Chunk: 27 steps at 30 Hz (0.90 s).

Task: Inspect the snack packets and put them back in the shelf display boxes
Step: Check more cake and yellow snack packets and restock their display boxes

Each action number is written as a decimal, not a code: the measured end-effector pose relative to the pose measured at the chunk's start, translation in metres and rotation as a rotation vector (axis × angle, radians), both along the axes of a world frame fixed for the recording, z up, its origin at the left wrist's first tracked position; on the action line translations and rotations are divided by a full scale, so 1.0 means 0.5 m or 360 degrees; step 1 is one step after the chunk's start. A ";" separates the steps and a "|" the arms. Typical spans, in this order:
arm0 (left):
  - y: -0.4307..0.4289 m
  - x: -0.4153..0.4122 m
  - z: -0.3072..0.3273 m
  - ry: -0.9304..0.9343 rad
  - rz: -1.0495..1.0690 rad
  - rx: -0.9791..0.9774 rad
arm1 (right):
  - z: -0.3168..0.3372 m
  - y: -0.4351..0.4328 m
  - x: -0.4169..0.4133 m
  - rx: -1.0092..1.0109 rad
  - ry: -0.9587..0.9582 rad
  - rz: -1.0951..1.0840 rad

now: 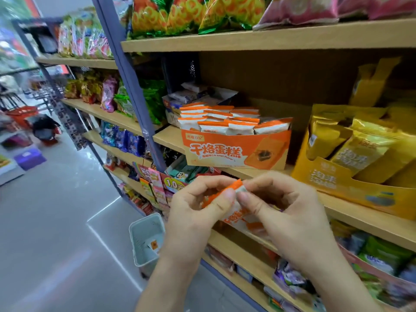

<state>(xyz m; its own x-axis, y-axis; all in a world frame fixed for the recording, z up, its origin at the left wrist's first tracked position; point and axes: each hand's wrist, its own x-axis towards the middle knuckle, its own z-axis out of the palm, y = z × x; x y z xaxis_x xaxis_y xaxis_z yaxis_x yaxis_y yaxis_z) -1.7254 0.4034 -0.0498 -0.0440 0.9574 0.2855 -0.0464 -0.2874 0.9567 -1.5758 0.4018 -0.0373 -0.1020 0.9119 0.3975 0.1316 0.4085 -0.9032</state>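
A shopworker's left hand and right hand pinch an orange-and-white snack packet below its orange display box; turning it gently should reveal damaged seals before reshelving.

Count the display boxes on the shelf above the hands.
3: orange box at centre, white box behind it on the left, yellow box at right; more may be hidden.

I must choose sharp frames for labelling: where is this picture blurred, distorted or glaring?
Head view: far-left aisle blurred; shelf boards bow from the wide lens; orange display box sharp; packet between left hand and right hand slightly soft; light streaks glare on the floor.
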 end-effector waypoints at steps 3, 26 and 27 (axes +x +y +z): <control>-0.001 0.045 0.011 0.0114 0.0105 0.0145 | -0.009 0.002 0.037 -0.0003 0.0032 0.0057; 0.006 -0.062 0.025 0.1145 0.0249 0.0615 | -0.013 0.006 0.025 0.0591 -0.1125 -0.0238; 0.008 -0.065 0.025 0.1195 0.0294 0.0680 | -0.011 0.005 0.020 0.0621 -0.1156 -0.0257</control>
<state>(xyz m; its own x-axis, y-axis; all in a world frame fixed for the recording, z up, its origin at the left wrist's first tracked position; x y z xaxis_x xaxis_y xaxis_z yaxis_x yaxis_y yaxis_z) -1.7579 0.4075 -0.0374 0.1554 0.7584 0.6329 0.6339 -0.5680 0.5249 -1.5657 0.4044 -0.0428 -0.3345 0.7479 0.5733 0.7096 0.6003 -0.3691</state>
